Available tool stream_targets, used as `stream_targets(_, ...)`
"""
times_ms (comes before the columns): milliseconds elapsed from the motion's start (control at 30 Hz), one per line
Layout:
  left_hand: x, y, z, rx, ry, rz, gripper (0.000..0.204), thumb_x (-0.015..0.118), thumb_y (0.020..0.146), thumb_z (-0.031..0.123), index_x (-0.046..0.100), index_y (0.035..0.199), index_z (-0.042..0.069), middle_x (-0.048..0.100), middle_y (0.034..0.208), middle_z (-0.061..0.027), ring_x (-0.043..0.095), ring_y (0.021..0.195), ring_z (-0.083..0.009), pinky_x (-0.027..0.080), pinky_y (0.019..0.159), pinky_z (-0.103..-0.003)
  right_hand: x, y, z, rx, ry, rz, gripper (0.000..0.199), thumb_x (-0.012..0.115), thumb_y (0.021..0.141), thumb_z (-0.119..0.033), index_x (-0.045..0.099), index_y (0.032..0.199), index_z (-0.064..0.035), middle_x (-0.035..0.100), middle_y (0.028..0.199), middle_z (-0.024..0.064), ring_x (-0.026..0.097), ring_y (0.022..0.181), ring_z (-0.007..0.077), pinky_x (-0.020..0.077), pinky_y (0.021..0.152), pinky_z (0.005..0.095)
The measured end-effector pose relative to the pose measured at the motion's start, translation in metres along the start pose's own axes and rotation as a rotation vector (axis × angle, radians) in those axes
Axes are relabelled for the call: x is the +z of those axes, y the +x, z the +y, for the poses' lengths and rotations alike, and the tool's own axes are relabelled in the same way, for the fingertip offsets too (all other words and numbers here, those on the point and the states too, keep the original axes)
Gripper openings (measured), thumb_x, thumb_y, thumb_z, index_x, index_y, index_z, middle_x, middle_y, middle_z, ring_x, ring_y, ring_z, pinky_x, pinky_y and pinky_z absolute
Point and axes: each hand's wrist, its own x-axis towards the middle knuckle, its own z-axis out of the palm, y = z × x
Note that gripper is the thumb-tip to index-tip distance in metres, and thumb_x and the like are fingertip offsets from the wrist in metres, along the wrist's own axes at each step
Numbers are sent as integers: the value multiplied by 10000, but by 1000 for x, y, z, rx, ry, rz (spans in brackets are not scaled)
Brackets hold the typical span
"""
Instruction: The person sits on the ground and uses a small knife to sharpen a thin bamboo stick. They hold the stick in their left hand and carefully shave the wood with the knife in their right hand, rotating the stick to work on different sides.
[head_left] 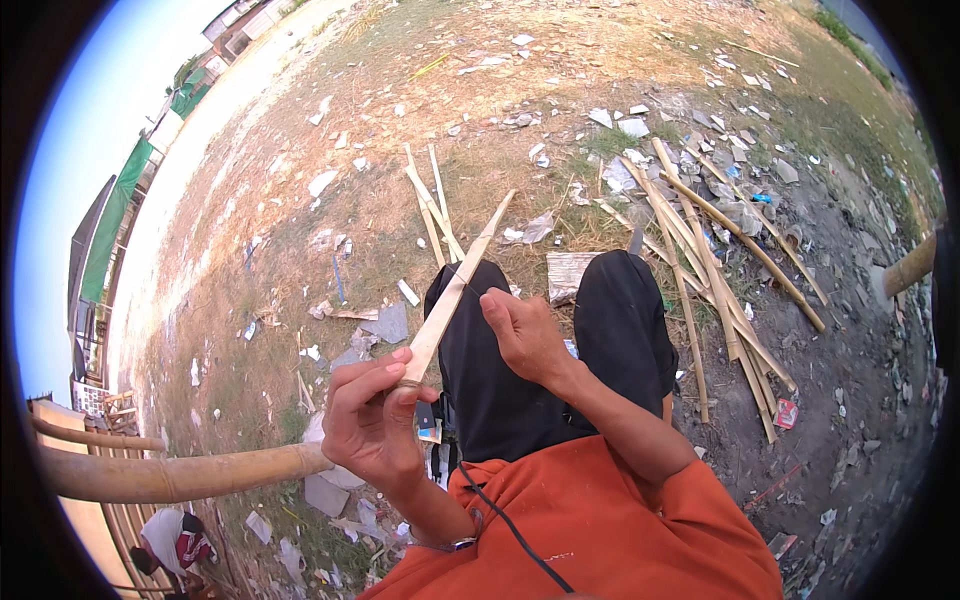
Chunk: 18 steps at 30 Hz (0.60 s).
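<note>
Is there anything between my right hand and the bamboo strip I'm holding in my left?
Nothing visible. The left hand grips the bamboo strip near its lower end, and the right hand sits right beside the strip's middle, with only open air between them above the black trousers.

The person wears an orange shirt (590,520), black trousers (500,390), a wristwatch (462,543) and a thin black cord (510,525).

Head view, steeply downward (fisheye)
</note>
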Motion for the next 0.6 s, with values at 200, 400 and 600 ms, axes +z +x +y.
stream_targets(200,-3,3,-2,5,0,21,167,640,881,58,609,1012,-41,616,979,-198,612,591,-176,503,533,-239,4,16,38,73,-108,74,426,415,1013,-362,555,769,-42,552,624,221,555,600,448,409,542,516)
stream_targets(400,1,-2,3,-17,-3,-12,184,654,883,93,611,1004,-39,613,967,-195,610,590,-181,499,527,-247,6,23,82,211,-251,149,420,433,1004,-371,597,798,-44,585,656,242,572,641,465,427,564,528)
stream_targets(600,1,-5,-4,20,9,-52,200,671,883,113,611,1002,-36,618,959,-196,614,605,-181,504,506,-253,1,19,64,127,-154,86,458,418,999,-407,626,816,-42,597,669,264,583,655,479,445,620,560)
